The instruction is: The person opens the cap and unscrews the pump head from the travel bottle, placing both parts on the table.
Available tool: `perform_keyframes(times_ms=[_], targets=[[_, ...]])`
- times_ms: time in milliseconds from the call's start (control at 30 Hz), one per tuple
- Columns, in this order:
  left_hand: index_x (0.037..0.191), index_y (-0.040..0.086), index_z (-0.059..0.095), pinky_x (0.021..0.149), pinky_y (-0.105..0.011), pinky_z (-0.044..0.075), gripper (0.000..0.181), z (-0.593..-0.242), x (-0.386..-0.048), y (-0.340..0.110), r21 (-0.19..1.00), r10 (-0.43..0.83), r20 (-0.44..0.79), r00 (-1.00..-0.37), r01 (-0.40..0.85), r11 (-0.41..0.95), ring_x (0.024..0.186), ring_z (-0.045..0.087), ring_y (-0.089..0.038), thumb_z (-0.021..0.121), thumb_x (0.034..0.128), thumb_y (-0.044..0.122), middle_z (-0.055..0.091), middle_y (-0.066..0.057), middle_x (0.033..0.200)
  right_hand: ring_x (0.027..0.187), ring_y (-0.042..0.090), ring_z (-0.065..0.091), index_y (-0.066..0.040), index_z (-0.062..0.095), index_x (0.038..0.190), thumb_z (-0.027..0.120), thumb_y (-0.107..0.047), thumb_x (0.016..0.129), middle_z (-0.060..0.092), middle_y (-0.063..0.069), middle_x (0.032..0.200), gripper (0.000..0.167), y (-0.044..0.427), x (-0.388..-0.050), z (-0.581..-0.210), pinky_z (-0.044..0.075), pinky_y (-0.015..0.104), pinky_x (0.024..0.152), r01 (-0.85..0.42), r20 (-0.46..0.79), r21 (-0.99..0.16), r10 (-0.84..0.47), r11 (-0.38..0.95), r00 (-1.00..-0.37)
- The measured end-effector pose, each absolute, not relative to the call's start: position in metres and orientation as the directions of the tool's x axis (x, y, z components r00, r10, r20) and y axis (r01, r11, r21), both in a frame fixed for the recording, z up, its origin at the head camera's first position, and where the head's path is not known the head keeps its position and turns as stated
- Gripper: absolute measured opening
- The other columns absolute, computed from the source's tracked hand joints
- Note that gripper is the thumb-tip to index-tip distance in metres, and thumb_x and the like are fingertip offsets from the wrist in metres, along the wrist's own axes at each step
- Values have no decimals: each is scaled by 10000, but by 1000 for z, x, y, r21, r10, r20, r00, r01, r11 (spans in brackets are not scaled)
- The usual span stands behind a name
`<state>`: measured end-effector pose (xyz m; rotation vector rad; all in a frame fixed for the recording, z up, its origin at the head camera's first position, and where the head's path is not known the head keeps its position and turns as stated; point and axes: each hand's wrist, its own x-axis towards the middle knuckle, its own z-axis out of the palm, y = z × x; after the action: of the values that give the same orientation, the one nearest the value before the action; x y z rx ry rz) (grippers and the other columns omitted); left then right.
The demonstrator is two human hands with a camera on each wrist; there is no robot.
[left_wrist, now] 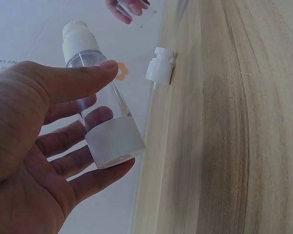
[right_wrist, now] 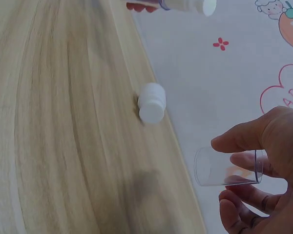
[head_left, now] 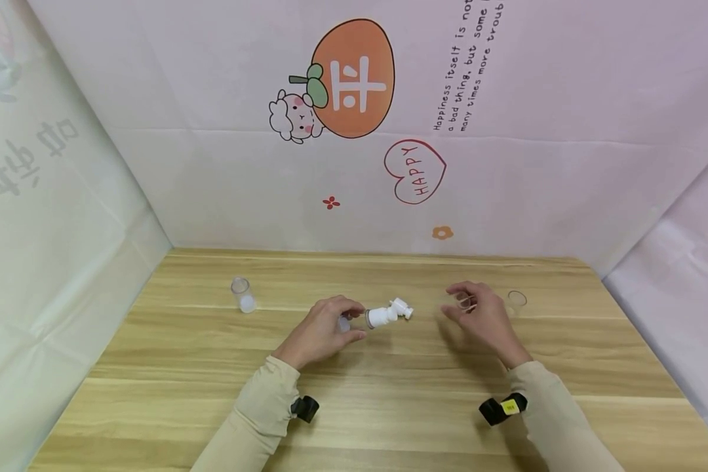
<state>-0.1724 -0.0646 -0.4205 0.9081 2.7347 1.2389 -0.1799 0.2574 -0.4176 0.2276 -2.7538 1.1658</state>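
Observation:
My left hand [head_left: 324,326] grips a clear bottle [left_wrist: 115,141] with a white base and a white top, its thumb and fingers wrapped round the body. The bottle is tilted above the table, top pointing right in the head view. Just beyond that top, a small white pump head [left_wrist: 160,67] lies on its side on the wood. Over to the right, my right hand [head_left: 482,313] pinches a clear, hollow plastic cap [right_wrist: 224,167] between thumb and fingers, held above the table.
On the left of the wooden table [head_left: 389,406] stands a clear container [head_left: 244,295] with a white bottom. Beyond my right hand is another clear cap [head_left: 516,301], faint against the wood. A printed cloth [head_left: 242,190] hangs behind the table, with more cloth at both sides.

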Motion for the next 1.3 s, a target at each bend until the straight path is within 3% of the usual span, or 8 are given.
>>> perform_keyframes(times_ms=[233, 600, 867, 1100, 1300], targets=[[1173, 58, 711, 868, -385, 537, 332, -420, -173, -65, 692, 508, 213, -835, 496, 525, 1033, 659, -260, 821, 875, 152, 694, -123, 1142, 937, 350, 643, 38, 674, 1172, 767, -88, 887, 616, 259, 1091, 326, 265, -186, -426, 544, 474, 786, -169, 159, -679, -81, 714, -984], [1160, 49, 712, 872, -387, 540, 327, -419, -172, -66, 681, 509, 213, -834, 500, 535, 1032, 662, -256, 824, 870, 148, 697, -120, 1138, 904, 320, 653, 39, 683, 1143, 763, -91, 866, 631, 224, 1033, 316, 270, -192, -430, 527, 435, 759, -133, 143, -658, -50, 741, -988], [1162, 50, 711, 859, -390, 539, 331, -419, -172, -67, 683, 505, 213, -837, 497, 535, 1017, 663, -265, 826, 869, 152, 697, -128, 1134, 951, 363, 663, 47, 677, 1150, 754, -119, 886, 642, 216, 1033, 321, 274, -193, -433, 543, 497, 786, -120, 131, -646, -46, 754, -990], [1156, 41, 710, 846, -394, 541, 327, -418, -172, -68, 694, 493, 211, -844, 485, 532, 1002, 665, -288, 826, 869, 147, 697, -138, 1129, 829, 262, 603, 46, 681, 1127, 761, -122, 882, 646, 156, 932, 308, 274, -194, -434, 481, 376, 701, -91, 109, -644, -27, 760, -994], [1150, 39, 711, 852, -402, 539, 327, -419, -172, -69, 695, 488, 219, -845, 486, 530, 994, 664, -289, 830, 861, 136, 699, -141, 1119, 765, 226, 568, 35, 679, 1127, 743, -117, 883, 631, 115, 872, 293, 275, -196, -434, 465, 359, 673, -70, 84, -647, -21, 759, -996]])
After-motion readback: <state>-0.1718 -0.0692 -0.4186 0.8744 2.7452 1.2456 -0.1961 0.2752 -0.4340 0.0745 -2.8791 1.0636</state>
